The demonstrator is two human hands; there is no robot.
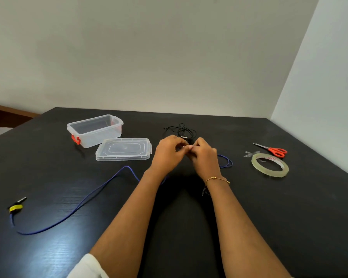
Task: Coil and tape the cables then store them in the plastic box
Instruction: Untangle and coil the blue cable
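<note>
**2 hands pinching a black cable over a dark desk**

The desk (269,227) is black with a faint grain, and its far edge meets a plain pale wall; a second wall closes in at the far right corner, and a strip of brown wood shows past the far left corner.

Near the middle of the desk, the left hand (168,151) and right hand (204,155) come together, fingertips touching, both pinching the near end of a thin black cable (182,130). The rest of that cable lies in a loose tangle just beyond the hands, toward the far edge, with no clear long axis.

A blue cable (92,194) runs its length diagonally from the near left edge, where its plug wears a yellow band (16,208), up toward the middle, passes behind the forearms, and loops out again on the right side of the right hand.

The clear plastic box (94,130) with red latches sits open toward the far left corner, its long side angled to the far edge. Its lid (124,149) lies flat just beside it, on the near right.

Toward the right edge lie a roll of clear tape (270,165), flat, a torn tape piece (251,153) and orange-handled scissors (271,150), blades pointing to the far left.
</note>
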